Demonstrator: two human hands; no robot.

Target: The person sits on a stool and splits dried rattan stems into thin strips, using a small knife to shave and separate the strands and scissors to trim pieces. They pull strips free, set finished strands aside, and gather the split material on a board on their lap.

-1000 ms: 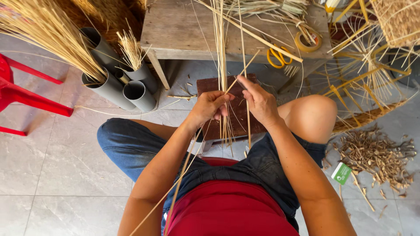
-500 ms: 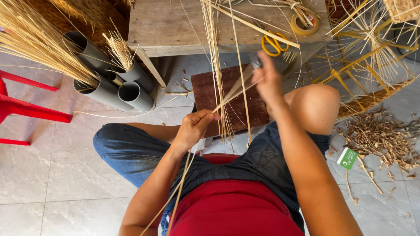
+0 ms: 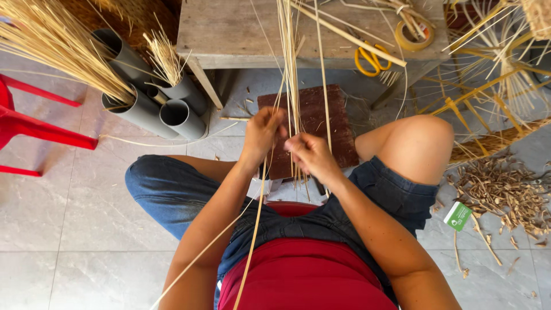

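I sit over my knees with a bundle of thin pale straw strips (image 3: 288, 69) hanging down from the wooden table (image 3: 229, 34) in front of me. My left hand (image 3: 262, 133) pinches a few strips that trail back past my waist. My right hand (image 3: 310, 154) sits close beside it, its fingers closed on the hanging strips just below the left. Both hands meet above a dark brown board (image 3: 317, 123) on the floor.
Grey plastic pipes (image 3: 143, 106) stuffed with straw lean at the left, near a red plastic chair (image 3: 34, 123). Yellow scissors (image 3: 372, 60) and a tape roll (image 3: 414, 39) lie on the table. A heap of cut scraps (image 3: 505, 186) and a small green card (image 3: 457, 216) lie at the right.
My right hand, which had reached up and away toward the table, has come back down beside my left hand. The left hand rose a little toward the strips.
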